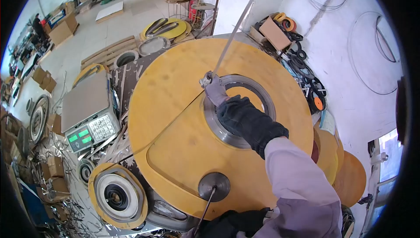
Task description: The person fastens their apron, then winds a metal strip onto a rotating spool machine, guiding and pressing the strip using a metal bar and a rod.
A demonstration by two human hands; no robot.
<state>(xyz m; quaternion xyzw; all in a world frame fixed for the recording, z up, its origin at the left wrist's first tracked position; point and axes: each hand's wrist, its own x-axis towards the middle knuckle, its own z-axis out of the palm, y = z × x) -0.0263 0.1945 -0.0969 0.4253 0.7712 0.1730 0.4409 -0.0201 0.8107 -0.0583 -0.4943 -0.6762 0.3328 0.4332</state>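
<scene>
A: What did the right hand do?
B: It wore a glove and was closed tight on a long gray strip. The strip went up from the hand toward the top.
A: Where was that hand?
B: It was over the top left edge of a gray ring. The ring lay on a big yellow disc.
A: Was there more by the hand?
B: Yes, a thin dark line ran from it down and left over the disc.
A: And the left hand?
B: It was cut off at the bottom, so I could not tell if it was open or closed. A thin rod went from near it up to a small dark disc on the yellow one.
A: What stood to the left?
B: A scale with green lights. A round part with a white ring sat below it.
</scene>
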